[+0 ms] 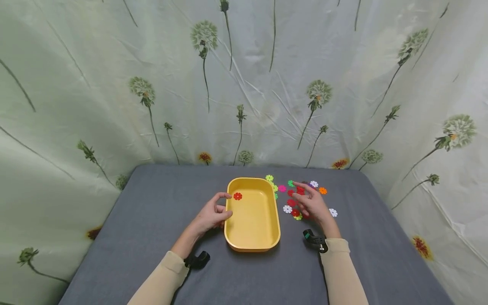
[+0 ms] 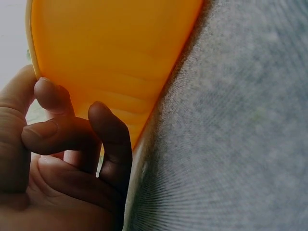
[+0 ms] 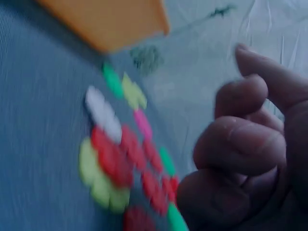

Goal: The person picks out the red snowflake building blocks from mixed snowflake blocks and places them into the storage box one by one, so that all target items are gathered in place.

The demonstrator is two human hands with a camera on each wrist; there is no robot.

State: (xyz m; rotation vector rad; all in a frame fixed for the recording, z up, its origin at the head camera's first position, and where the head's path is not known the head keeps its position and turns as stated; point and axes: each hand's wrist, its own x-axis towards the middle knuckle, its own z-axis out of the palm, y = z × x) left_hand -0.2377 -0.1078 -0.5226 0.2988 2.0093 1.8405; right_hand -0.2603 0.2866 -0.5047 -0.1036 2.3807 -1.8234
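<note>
Fingers of the left hand point(image 1: 209, 217) are curled at the left wall of the yellow container point(image 1: 253, 224), the thumb hooked over its rim. Fingers of the right hand point(image 1: 313, 204) are spread and loosely bent, with nothing seen pinched; they hang over the cluster of flower discs point(image 1: 291, 203), index tip just beside a green disc point(image 1: 291, 183). One red disc point(image 1: 237, 196) is noted inside the container, near its far left corner.

Handling, as judged: thin, flat discs are best pinched singly by opposite edges, overlapping ones slid apart beforehand. Left-hand pressure should steady the rim without tipping it.

Edges: the container's right wall separates the right hand from the interior; any crossing should pass above it. A lime disc point(image 1: 275, 188) sits just beside that wall. The far edge of the counter point(image 1: 160, 203) meets the curtain point(image 1: 267, 110) beyond the cluster. Open room shows nearer the person and to the left.
</note>
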